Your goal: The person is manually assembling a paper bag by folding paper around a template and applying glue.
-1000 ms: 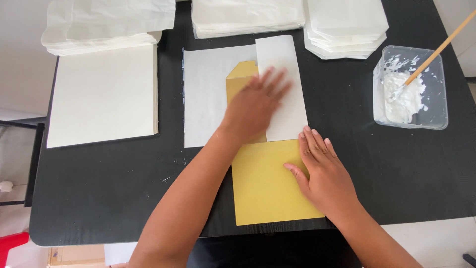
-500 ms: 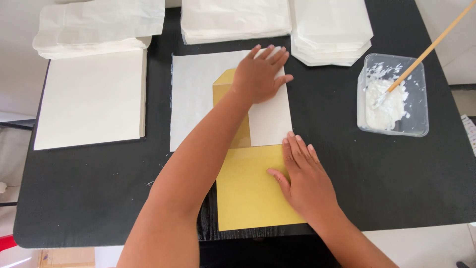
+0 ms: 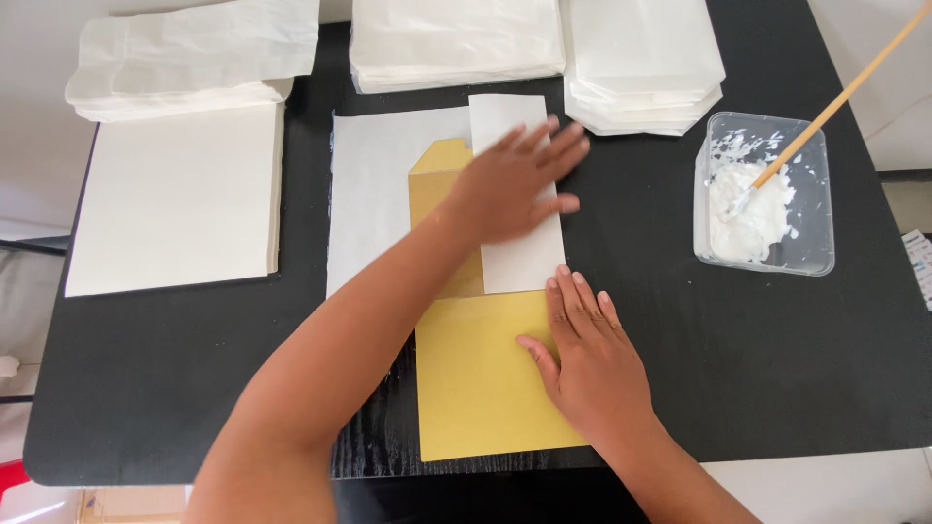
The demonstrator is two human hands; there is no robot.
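At the lower centre of the frame, right hand point(image 3: 590, 364) lies flat, palm down, fingers together, on the near part of the yellow envelope point(image 3: 481, 383); no grip closed on anything. Envelope lies lengthwise on the black desk point(image 3: 175, 378), its near edge close to the desk's front edge.

Mid frame: left hand point(image 3: 510, 184) reaches across from lower left, fingers spread flat, pressing on a white paper strip point(image 3: 524, 257) that overlies the envelope's far right part. Hand slightly blurred. Envelope's flap end point(image 3: 437, 160) rests on a larger white sheet point(image 3: 369, 204).

Left of that: stack of cream sheets point(image 3: 175, 199), apart from the work.

Right: clear plastic tub point(image 3: 767, 194) holding white paste, wooden stick point(image 3: 845, 92) leaning in it.

Far edge, top of frame: three piles of white paper bags, left point(image 3: 194, 53), centre point(image 3: 456, 39), right point(image 3: 646, 58).
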